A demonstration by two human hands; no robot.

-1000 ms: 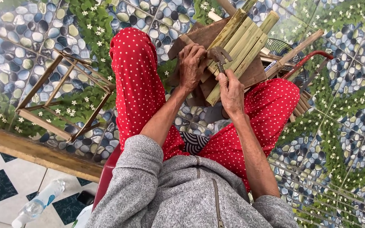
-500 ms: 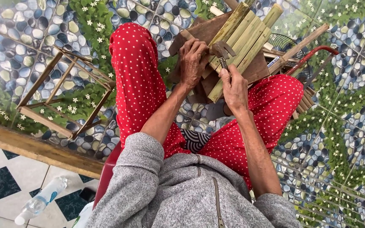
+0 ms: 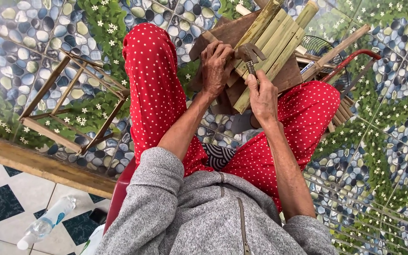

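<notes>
Resting on the lap between two knees in red dotted trousers [image 3: 159, 89], a panel of split bamboo slats [image 3: 272, 40] lies flat on a brown wooden board [image 3: 232, 30], which gives the slats a firm backing for hammer work. The left hand [image 3: 217, 68] presses down on the near edge of the slats, fingers curled over the wood; its grip is pressed together on the panel, seemingly to keep it from sliding on the sloping thighs. Whether a nail is pinched under the fingertips cannot be told. The right hand [image 3: 263, 97] is wrapped firmly around the shaft of a small claw hammer [image 3: 250, 54], held close to the head; such a short hold appears suited to light, controlled taps at close range. The metal head hovers just above the slats, beside the left hand's knuckles.

Loose sticks and a longer pale batten [image 3: 338, 47] lie past the right knee, near the red frame of a floor fan [image 3: 355, 59], within reach of the seated person. A second piece, an open frame of thin bamboo rails [image 3: 67, 111], stands well apart on the pebble-patterned floor [image 3: 24, 47] to the left. A wooden threshold beam [image 3: 38, 165] divides this floor from chequered tiles, where a clear plastic bottle [image 3: 46, 222] lies on its side. A grey zipped top [image 3: 204, 212] fills the lower foreground.
</notes>
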